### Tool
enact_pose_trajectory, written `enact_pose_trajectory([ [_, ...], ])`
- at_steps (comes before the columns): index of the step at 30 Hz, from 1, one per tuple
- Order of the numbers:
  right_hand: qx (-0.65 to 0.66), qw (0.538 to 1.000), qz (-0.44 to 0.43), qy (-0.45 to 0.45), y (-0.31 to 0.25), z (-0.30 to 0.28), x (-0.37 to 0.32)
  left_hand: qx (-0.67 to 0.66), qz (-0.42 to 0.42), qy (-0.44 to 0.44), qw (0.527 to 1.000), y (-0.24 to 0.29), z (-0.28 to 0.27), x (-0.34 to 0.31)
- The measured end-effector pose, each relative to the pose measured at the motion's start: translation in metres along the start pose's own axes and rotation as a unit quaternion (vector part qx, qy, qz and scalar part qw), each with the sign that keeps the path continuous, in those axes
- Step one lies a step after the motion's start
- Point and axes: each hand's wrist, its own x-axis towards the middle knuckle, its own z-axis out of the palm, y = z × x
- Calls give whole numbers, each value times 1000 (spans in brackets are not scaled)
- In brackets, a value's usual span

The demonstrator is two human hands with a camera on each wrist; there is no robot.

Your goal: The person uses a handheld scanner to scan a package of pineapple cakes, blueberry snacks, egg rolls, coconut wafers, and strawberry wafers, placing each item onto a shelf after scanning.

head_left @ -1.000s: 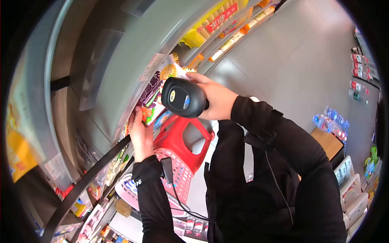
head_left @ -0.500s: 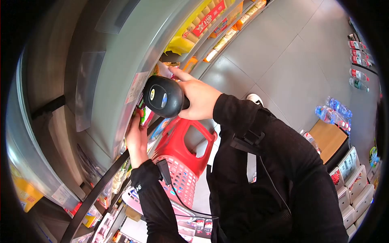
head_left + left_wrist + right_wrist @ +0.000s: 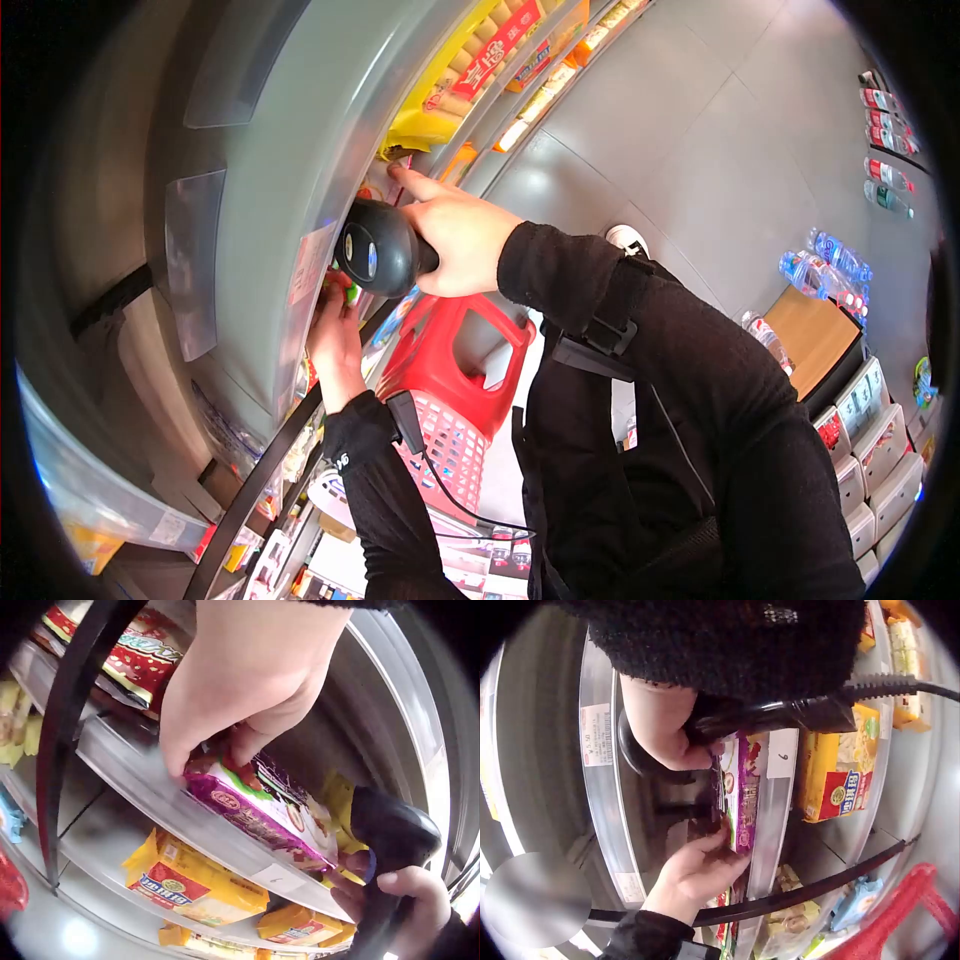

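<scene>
A purple and white snack package (image 3: 262, 810) lies along the front of a shelf, its printed side facing outward. My left hand (image 3: 247, 675) pinches one end of it between thumb and fingers. In my right hand (image 3: 465, 240) is a black barcode scanner (image 3: 378, 248), gripped by its handle. Fingertips of that same hand reach the package's other end in the left wrist view. The scanner's head covers most of the package in the head view.
Yellow-orange packages (image 3: 199, 881) sit on the shelf below. A large yellow bag (image 3: 470, 70) stands farther along. Beside my left arm is a red and pink shopping basket (image 3: 440, 400). A dark bar (image 3: 810, 892) crosses in front of the shelves.
Both hands have moved toward the shelf with the package, which was out in front of it and now lies at the shelf's front. The scanner has travelled along in my right hand.
</scene>
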Motion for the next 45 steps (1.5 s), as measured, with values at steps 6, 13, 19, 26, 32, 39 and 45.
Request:
enact_pose_trajectory([
  [6, 7, 1000, 2, -14, 6, -1, -6, 40, -14, -14, 999, 10, 4, -1],
  [13, 19, 999, 13, -27, 10, -4, -5, 88, -4, -46, 995, 10, -6, 7],
  [19, 17, 1000, -14, 0, 12, 2, -4, 71, -32, -6, 997, 12, -8, 13],
  [26, 43, 998, 37, -25, 7, 11, 23, -46, -12, 34, 998, 11, -4, 20],
  [32, 79, 996, -18, -20, -1, -1, -2, 379, 279, -21, 882, 5, 26, -4],
  [39, 135, 982, 54, -120, -15, -31, -68, 601, 352, -45, 716, 11, 50, 9],
  [45, 130, 980, 98, -115, -34, -60, -124, 626, 306, -4, 718, 11, 59, 9],
])
